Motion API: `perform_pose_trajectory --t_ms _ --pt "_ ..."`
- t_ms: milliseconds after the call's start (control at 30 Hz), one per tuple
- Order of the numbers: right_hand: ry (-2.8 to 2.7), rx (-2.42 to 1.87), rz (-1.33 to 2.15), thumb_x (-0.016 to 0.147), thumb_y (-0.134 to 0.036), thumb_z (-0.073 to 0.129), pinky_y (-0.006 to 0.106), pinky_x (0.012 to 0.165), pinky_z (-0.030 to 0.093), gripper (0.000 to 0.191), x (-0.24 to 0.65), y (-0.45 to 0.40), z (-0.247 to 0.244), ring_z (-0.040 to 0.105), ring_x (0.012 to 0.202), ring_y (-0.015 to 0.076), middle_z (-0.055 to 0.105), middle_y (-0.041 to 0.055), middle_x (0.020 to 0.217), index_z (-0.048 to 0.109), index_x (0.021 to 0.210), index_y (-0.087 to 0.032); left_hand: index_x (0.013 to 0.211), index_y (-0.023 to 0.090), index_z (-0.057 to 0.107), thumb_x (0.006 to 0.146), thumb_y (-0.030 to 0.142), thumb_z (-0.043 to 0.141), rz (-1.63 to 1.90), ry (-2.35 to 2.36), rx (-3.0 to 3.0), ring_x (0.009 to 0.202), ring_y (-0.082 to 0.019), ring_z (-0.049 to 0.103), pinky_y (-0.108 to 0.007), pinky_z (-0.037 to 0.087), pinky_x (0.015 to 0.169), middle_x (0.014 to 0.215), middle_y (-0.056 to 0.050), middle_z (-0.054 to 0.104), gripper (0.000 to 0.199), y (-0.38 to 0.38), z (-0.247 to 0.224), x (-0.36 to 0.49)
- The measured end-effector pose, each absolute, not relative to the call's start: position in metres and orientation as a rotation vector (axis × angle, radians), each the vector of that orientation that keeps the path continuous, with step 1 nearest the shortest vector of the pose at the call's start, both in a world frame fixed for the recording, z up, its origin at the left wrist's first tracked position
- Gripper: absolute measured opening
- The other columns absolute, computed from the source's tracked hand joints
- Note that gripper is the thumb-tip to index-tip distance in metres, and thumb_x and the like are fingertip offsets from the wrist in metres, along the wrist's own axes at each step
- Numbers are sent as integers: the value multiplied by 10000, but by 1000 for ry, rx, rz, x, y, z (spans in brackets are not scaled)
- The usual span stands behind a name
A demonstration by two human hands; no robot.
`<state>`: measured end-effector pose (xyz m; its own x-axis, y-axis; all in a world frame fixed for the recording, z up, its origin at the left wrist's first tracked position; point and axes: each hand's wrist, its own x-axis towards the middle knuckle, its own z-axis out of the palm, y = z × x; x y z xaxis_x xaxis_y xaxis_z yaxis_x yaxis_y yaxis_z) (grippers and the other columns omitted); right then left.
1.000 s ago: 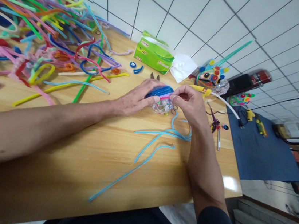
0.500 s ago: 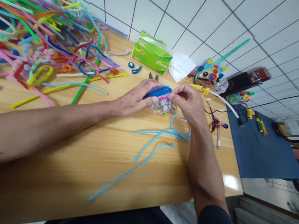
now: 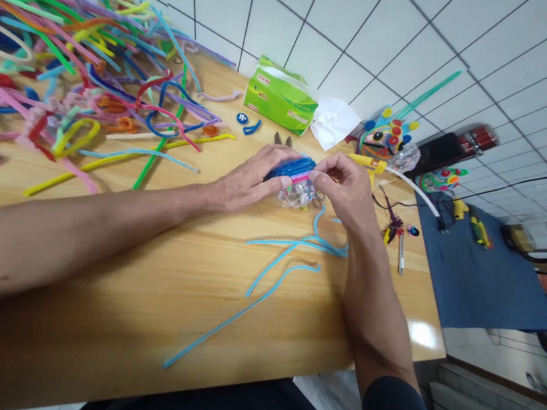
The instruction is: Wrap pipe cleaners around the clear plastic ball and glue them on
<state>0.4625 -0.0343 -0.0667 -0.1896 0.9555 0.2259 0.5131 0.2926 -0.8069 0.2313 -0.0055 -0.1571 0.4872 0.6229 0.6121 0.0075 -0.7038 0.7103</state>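
My left hand (image 3: 253,177) is wrapped round a clear plastic piece (image 3: 295,196) whose upper part is covered with blue pipe cleaner (image 3: 292,166). A pink pipe cleaner (image 3: 301,178) runs along the border between the blue part and the clear plastic. My left thumb presses on it. At its right end, the thumb and forefinger of my right hand (image 3: 345,186) are pinched together on the pink strip. Several light blue pipe cleaners (image 3: 264,274) lie on the table just below my hands. Pliers (image 3: 282,140) stick out behind the piece, partly hidden.
A heap of coloured pipe cleaners (image 3: 84,72) fills the left. At the back stand a green tissue pack (image 3: 280,101) and a crumpled tissue (image 3: 333,122). Right of my hands are a yellow glue gun (image 3: 370,163), decorated figures (image 3: 386,138), a pen (image 3: 401,254) and a blue mat (image 3: 490,280).
Almost nothing differs. The view has shifted slightly, while both hands keep the same grip on the piece and the pink strip.
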Motion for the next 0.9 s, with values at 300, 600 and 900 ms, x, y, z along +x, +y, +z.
perform_pose_trajectory --t_ms 300,600,900 --pt "-1701 -1400 887 790 -328 773 395 911 602 240 460 -33 -72 721 947 218 749 2 969 670 997 -260 1581 208 609 1152 635 502 1193 524 2124 1534 -331 587 -557 447 1348 1582 -170 669 614 -4 -158 230" --pt "-1670 -1370 943 777 -334 808 424 976 623 271 462 -30 -78 731 976 225 767 -1 983 669 1000 -268 1618 204 570 1164 606 505 1185 543 2149 1521 -322 584 -537 446 1339 1592 -180 642 609 -5 -160 227" --pt "-1685 -1325 904 799 -332 819 420 961 639 250 463 -27 -84 729 1008 231 779 4 1015 674 995 -274 1650 201 541 1156 658 479 1130 587 2153 1557 -336 549 -537 417 1363 1634 -190 601 676 -7 -158 224"
